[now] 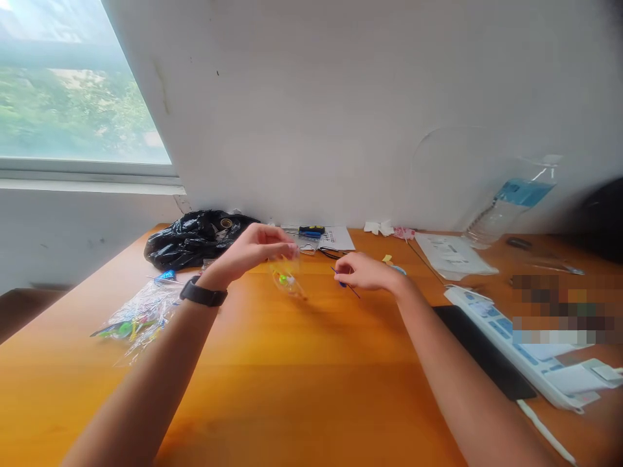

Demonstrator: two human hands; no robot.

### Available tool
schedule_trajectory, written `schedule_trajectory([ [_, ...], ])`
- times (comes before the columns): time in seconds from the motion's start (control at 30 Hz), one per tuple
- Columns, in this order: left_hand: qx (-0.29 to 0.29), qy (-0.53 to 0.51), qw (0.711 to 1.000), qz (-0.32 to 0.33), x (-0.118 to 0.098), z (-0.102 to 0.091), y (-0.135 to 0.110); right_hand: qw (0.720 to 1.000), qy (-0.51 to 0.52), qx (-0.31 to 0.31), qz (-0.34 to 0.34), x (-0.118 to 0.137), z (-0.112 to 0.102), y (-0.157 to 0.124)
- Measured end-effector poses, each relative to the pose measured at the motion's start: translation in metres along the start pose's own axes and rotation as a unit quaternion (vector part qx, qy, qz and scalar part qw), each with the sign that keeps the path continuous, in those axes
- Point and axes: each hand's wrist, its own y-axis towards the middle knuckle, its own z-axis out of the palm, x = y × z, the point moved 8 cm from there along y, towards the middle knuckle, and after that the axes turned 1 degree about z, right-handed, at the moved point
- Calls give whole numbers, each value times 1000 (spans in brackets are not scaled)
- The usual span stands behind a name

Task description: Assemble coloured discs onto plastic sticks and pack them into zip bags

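Pinched in my left hand (pixel 267 246) is the top of a small clear plastic bag (pixel 286 275), which hangs over the table with yellow and bright green bits inside. My right hand (pixel 363 269) is closed on a thin dark blue piece (pixel 342 284) with narrow ends sticking out; its exact kind cannot be made out. The two hands are apart, both above the middle of the wooden table (pixel 292 389). Beside my left forearm lies a larger clear plastic bag (pixel 141 318) holding green, yellow and red pieces.
A black plastic bag (pixel 195 237) sits at the back left. Along the wall lie a screwdriver (pixel 311 229), printed paper (pixel 339 238) and white scraps (pixel 378 227). To the right are a white power strip (pixel 506 344), a black phone-like slab (pixel 479 347) and a leaning water bottle (pixel 511 204).
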Motion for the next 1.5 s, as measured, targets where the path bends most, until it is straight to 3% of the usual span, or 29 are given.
schedule_trajectory([
  [0.13,-46,103,993,36,-29,1,-6,986,91,-121,-68,19,-34,-11],
  [0.3,-94,227,968,60,-48,7,-12,925,221,-272,-144,52,-73,-40],
  [0.4,-87,191,977,45,-56,10,-16,883,254,-347,-189,76,-91,-67],
  [0.5,-39,110,993,2,-50,16,-15,855,276,-381,-219,96,-99,-89],
  [0.57,13,72,997,-31,-38,25,-12,860,275,-366,-225,105,-96,-94],
  [0.73,98,47,992,-71,-10,39,-6,922,203,-256,-210,114,-67,-77],
  [0.97,94,66,993,-27,-9,40,-4,942,115,-195,-249,130,-36,-62],
  [1.1,114,77,990,-19,-12,42,-4,947,-44,-196,-252,135,-29,-60],
  [1.2,118,96,988,-9,-16,40,-5,942,-136,-157,-262,136,-18,-57],
  [1.37,128,114,985,16,-21,39,-6,959,-118,-119,-228,132,-17,-60],
  [1.5,126,106,986,13,-13,34,-5,969,-92,-99,-208,116,-19,-61],
])
